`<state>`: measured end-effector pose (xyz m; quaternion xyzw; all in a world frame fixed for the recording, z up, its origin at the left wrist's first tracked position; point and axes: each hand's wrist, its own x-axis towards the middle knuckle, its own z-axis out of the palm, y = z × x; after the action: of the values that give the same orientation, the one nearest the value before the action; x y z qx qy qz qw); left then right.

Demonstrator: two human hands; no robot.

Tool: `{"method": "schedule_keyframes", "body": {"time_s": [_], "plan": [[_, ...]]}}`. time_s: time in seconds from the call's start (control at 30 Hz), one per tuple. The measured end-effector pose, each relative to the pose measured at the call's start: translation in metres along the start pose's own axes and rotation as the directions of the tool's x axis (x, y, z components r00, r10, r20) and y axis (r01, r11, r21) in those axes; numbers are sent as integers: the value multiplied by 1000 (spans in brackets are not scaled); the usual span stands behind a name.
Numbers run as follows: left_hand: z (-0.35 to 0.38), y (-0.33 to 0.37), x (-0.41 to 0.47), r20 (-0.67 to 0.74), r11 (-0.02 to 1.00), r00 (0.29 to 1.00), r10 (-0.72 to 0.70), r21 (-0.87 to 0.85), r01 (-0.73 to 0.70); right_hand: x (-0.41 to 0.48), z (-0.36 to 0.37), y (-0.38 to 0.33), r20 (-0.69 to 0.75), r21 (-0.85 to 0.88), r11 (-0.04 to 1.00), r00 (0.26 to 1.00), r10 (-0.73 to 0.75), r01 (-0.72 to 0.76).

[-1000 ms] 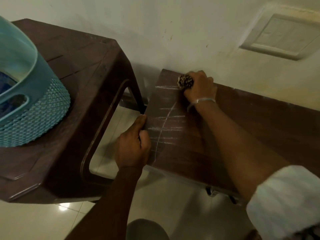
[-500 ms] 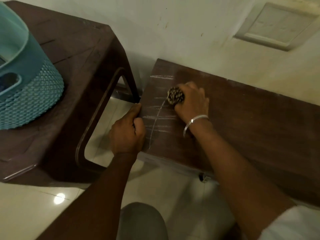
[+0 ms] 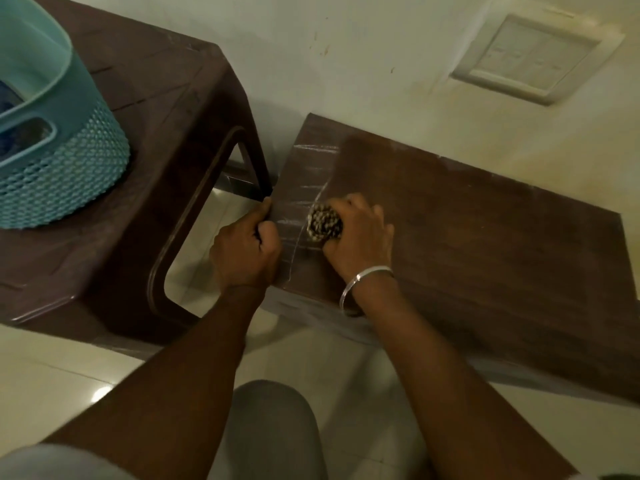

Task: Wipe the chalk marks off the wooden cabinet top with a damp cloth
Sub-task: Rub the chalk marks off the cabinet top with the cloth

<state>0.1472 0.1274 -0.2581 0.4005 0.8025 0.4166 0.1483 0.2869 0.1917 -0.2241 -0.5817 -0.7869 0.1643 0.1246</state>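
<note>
- while the right hand (image 3: 360, 233) pressed a balled-up patterned cloth (image 3: 325, 223) onto the wooden cabinet top (image 3: 485, 237), fingers were clamped round the wad, only its left end showing.
- cloth sat on the left part of the top, right on the chalk marks (image 3: 304, 202): one long curved line and several short cross strokes near the left edge.
- left hand (image 3: 247, 247) gripped the cabinet's left edge, thumb up along the side, fingers curled over onto the top; it looked like bracing.
- surface right of the cloth looked dark and mark-free; faint strokes were visible at the far left corner and just below the cloth toward the near edge.
- judgement: mid-wipe, roughly the left strip left to do.
- to do it well: keep flat pressure, overlap passes along the grain, carry strokes right to the left edge and far corner, turn the wad to a clean face so chalk isn't smeared.
- left hand sat close to the remaining marks, probably needs shifting to reach under it.
- brown plastic stool (image 3: 156, 133) stood just beside on the left, teal basket (image 3: 52, 150) on it, apart from the work.
- dampness of cloth couldn't be told.
</note>
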Motion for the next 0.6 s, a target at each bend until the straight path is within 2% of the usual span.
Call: {"method": "schedule_keyframes", "body": {"time_s": [0.17,0.4,0.6], "plan": [[1,-1,2,7,1000,1000,-5,28,5,31,-2,-5,-36,3,997,996,82,-82],[1,-1,0,3,999,1000,-12,30,12,-64,6,-18,25,2,999,999,-44,44],[5,-5,1,-26,1000,1000,14,7,-13,-29,7,-15,2,-21,1000,1000,3,-3]]}}
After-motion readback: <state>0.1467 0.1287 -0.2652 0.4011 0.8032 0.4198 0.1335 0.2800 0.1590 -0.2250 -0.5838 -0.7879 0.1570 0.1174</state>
